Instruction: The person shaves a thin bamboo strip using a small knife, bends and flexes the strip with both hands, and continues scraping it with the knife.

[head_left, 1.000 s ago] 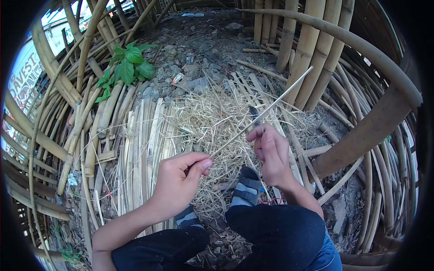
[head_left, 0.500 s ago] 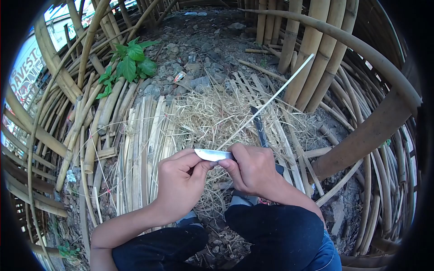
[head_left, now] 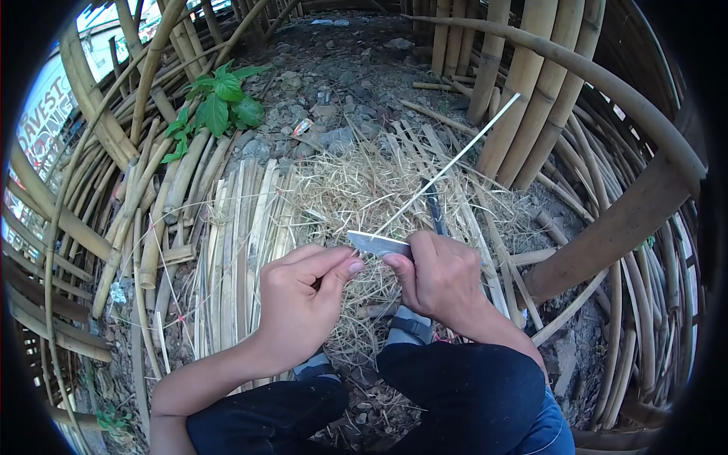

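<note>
My right hand (head_left: 444, 274) is wrapped round the handle of a knife (head_left: 379, 244), whose short blade points left. My left hand (head_left: 307, 292) pinches the near end of a thin bamboo strip (head_left: 449, 167) between thumb and fingers. From there the strip runs up and to the right, passing by the blade. The knife tip lies close to my left fingertips. Under both hands spreads a pile of pale shavings (head_left: 341, 189). A dark long tool (head_left: 434, 206) lies on the pile, its lower part hidden behind my right hand.
Split bamboo slats (head_left: 243, 220) lie left of the shavings. Upright bamboo poles (head_left: 523, 91) stand at the upper right, with a thick pole (head_left: 607, 231) slanting below them. A green plant (head_left: 220, 102) grows at the upper left. My feet are below the hands.
My right hand and the knife have moved slightly right, away from my left fingers. The blade has turned, and the strip's far end has shifted a little left and down.
</note>
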A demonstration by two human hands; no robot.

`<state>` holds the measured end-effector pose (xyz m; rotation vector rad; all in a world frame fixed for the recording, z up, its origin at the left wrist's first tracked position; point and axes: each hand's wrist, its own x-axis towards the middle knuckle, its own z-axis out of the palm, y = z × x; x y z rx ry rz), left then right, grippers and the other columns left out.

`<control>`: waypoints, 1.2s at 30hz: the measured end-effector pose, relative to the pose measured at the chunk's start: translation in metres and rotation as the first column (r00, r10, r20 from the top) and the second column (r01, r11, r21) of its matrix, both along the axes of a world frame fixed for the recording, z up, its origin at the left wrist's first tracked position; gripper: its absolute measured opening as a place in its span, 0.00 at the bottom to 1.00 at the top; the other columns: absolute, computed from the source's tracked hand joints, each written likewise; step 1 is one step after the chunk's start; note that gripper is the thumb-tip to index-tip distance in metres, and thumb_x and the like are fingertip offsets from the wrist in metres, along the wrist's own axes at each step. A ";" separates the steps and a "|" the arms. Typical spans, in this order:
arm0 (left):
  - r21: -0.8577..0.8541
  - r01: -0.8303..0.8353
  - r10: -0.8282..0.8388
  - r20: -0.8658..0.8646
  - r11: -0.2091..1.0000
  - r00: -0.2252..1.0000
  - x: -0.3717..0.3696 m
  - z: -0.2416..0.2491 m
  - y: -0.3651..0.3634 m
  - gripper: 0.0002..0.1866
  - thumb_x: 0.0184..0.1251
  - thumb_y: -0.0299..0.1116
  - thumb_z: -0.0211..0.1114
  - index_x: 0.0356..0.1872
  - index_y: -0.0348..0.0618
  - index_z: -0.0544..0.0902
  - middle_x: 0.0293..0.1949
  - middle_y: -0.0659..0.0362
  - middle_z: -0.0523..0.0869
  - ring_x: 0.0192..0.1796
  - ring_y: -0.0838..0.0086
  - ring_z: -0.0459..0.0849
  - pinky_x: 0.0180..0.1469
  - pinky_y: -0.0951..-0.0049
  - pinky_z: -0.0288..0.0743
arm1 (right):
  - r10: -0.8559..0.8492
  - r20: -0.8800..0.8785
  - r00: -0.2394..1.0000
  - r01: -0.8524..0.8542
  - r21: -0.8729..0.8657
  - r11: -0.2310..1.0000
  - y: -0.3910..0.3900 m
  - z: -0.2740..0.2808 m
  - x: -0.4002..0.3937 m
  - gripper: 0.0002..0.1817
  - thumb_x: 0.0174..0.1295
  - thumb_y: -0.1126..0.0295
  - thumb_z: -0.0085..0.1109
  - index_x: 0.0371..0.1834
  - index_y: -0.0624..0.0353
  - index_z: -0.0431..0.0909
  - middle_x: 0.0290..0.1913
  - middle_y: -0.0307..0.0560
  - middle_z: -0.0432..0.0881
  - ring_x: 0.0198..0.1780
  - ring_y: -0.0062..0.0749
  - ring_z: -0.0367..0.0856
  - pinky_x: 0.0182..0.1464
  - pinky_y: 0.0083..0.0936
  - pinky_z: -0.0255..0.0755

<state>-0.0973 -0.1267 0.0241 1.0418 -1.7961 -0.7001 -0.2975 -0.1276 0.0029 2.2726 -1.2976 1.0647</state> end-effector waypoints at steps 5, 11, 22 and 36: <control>0.074 -0.058 0.054 0.050 0.996 0.997 0.017 -0.012 0.000 0.06 0.60 0.23 0.66 0.37 0.33 0.86 0.25 0.54 0.84 0.24 0.77 0.79 0.26 0.78 0.69 | -0.476 0.178 0.861 0.442 0.199 0.875 -0.020 0.018 -0.059 0.21 0.71 0.59 0.48 0.23 0.62 0.70 0.16 0.50 0.74 0.16 0.45 0.74 0.21 0.38 0.65; 0.046 0.011 -0.013 0.049 0.999 0.999 -0.001 -0.017 0.000 0.06 0.61 0.23 0.65 0.37 0.32 0.86 0.26 0.54 0.84 0.23 0.76 0.78 0.25 0.76 0.69 | -0.163 0.504 0.848 -0.043 0.372 0.927 -0.015 0.000 -0.024 0.19 0.72 0.58 0.50 0.30 0.65 0.75 0.16 0.41 0.72 0.16 0.27 0.70 0.21 0.29 0.62; 0.387 0.187 -0.212 0.022 0.903 0.977 0.011 -0.011 0.001 0.08 0.66 0.25 0.62 0.40 0.31 0.84 0.30 0.53 0.84 0.31 0.75 0.83 0.34 0.77 0.75 | 0.013 0.999 0.034 -0.658 0.013 0.753 -0.031 0.016 -0.078 0.20 0.74 0.55 0.45 0.35 0.62 0.74 0.14 0.28 0.56 0.14 0.11 0.52 0.16 0.14 0.48; 0.179 0.123 -0.138 0.075 0.976 0.988 0.008 -0.008 0.003 0.07 0.64 0.24 0.63 0.38 0.31 0.85 0.24 0.55 0.81 0.25 0.77 0.78 0.26 0.76 0.68 | 0.156 0.399 0.903 -0.306 0.344 0.888 0.003 -0.014 0.011 0.16 0.68 0.61 0.52 0.30 0.64 0.72 0.14 0.46 0.72 0.16 0.37 0.75 0.19 0.32 0.65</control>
